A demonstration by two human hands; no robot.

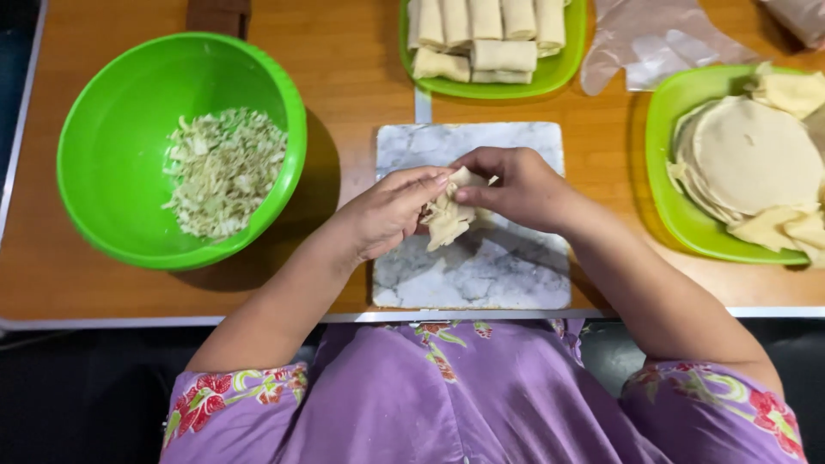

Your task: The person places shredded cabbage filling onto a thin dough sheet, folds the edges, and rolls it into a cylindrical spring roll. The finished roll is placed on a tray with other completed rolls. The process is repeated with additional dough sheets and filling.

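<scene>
Both hands meet above the marble board (pixel 481 266) in the middle of the bench (pixel 344 77). The left hand (pixel 387 213) and the right hand (pixel 516 187) hold a folded thin wrapper (pixel 447 219) between them, with the fingers closed on its top edge. A green bowl (pixel 103 94) with chopped cabbage (pixel 223 172) stands on the left. A green plate (pixel 679 215) with round wrappers (pixel 756 159) stands on the right. Finished rolls (pixel 490 39) lie on another green plate behind the board.
</scene>
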